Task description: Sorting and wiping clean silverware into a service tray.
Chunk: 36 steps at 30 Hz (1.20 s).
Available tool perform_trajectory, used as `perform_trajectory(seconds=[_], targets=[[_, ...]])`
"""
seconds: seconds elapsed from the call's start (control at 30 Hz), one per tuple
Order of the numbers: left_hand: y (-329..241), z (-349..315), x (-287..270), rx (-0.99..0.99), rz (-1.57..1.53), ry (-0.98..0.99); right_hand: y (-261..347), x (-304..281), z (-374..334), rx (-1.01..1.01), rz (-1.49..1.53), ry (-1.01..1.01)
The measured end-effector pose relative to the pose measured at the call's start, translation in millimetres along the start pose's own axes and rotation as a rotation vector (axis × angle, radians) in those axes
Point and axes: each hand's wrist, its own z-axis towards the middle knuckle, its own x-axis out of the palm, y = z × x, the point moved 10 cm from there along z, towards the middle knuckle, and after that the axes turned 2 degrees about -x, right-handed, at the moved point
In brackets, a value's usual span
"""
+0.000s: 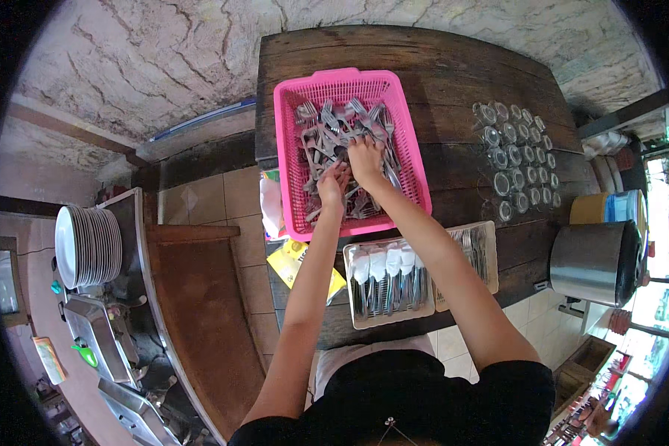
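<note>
Both my hands reach into a pink plastic basket (418, 167) heaped with loose metal forks and other cutlery (321, 141). My left hand (333, 184) is left of the middle, its fingers closed around a piece of cutlery whose kind I cannot make out. Just right of it and a little farther in, my right hand (366, 158) curls its fingers down into the pile. Its fingertips are hidden, and what they grip does not show. Nearer me, a cream tray (389, 322) holds cutlery with white wrapped ends. Another cream tray (491, 260) with bare cutlery lies partly under my right forearm.
The dark wooden table (453, 67) carries rows of upturned glasses (513, 154) on the right. A yellow packet (293, 262) lies beside the basket. A large metal pot (595, 256) is at far right. Stacked white plates (89, 245) and metal trays (97, 334) stand on a left counter.
</note>
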Motion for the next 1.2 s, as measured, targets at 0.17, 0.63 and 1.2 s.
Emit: perform_trajectory(seconds=[0.17,0.63,1.2], targets=[[-4,4,-9,0.078,0.008,0.057,-3,-17,0,0.046,0.218,-0.090],[-30,-11,12,0.206,0.003,0.172,-1,-15,29,0.133,0.797,0.156],[-11,-2,-2,0.128,-0.074,0.033,-43,76,53,0.242,0.680,0.237]])
